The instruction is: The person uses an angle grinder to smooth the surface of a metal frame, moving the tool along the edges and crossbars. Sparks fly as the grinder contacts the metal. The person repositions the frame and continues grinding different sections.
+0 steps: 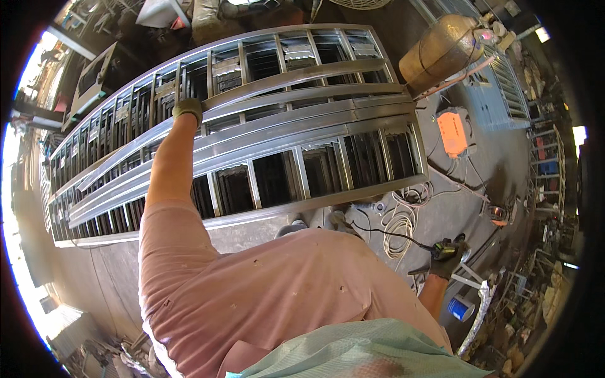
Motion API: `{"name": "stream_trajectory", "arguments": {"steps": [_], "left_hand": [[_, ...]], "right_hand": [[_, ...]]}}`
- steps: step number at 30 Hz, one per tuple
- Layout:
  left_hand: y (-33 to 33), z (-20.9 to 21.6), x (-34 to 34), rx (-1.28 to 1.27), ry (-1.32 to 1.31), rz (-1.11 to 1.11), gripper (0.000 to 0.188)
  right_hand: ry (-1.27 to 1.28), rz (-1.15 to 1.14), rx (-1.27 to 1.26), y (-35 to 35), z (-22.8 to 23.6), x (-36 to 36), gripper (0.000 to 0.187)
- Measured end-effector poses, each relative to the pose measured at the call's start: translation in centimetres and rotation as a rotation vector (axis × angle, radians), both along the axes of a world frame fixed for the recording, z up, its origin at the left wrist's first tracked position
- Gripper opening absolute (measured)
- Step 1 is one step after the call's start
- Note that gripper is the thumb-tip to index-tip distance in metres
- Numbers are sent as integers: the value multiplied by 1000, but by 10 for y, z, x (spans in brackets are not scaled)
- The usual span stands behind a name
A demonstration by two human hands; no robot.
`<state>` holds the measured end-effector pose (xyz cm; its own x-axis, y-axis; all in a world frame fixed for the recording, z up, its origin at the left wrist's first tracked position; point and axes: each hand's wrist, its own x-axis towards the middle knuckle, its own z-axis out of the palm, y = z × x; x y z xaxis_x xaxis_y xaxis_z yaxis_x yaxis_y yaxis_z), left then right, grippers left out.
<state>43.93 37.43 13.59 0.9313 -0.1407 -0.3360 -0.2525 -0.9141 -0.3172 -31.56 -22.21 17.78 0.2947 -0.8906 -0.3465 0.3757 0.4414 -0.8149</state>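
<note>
My left hand (pixel 188 109), in a dark glove, reaches forward and is closed around a long grey metal bar (pixel 296 77). That bar lies across a stack of ladder-like metal frames (pixel 315 165) with many crosspieces. Several more long metal bars (pixel 302 129) run lengthwise over the middle of the stack. Out to my right side, my gloved right hand (pixel 446 267) grips a black and yellow-green corded power tool (pixel 445 249), which looks like an angle grinder. A black cable (pixel 403 235) leads from it toward my feet; the fingers are partly hidden by the tool.
Coiled pale cable (pixel 399 228) lies on the floor near my shoes (pixel 337 220). Beyond it stands an orange machine (pixel 452 133), and a rusty gas cylinder (pixel 438 53) is at the far right. A blue can (pixel 461 308) sits near my right arm, among metal scraps.
</note>
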Motion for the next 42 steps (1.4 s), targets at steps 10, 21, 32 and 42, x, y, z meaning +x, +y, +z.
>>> {"name": "stream_trajectory", "arguments": {"steps": [10, 21, 32, 42], "left_hand": [[-55, -69, 84, -117, 38, 124, 38], [-62, -123, 113, -96, 98, 104, 56], [-77, -60, -82, -924, -227, -422, 37], [-84, -91, -269, -611, -239, -400, 76]], "right_hand": [[23, 5, -6, 36, 24, -52, 32], [212, -169, -80, 53, 41, -37, 34], [199, -74, -177, 31, 24, -5, 31], [50, 46, 20, 26, 16, 42, 36]]}}
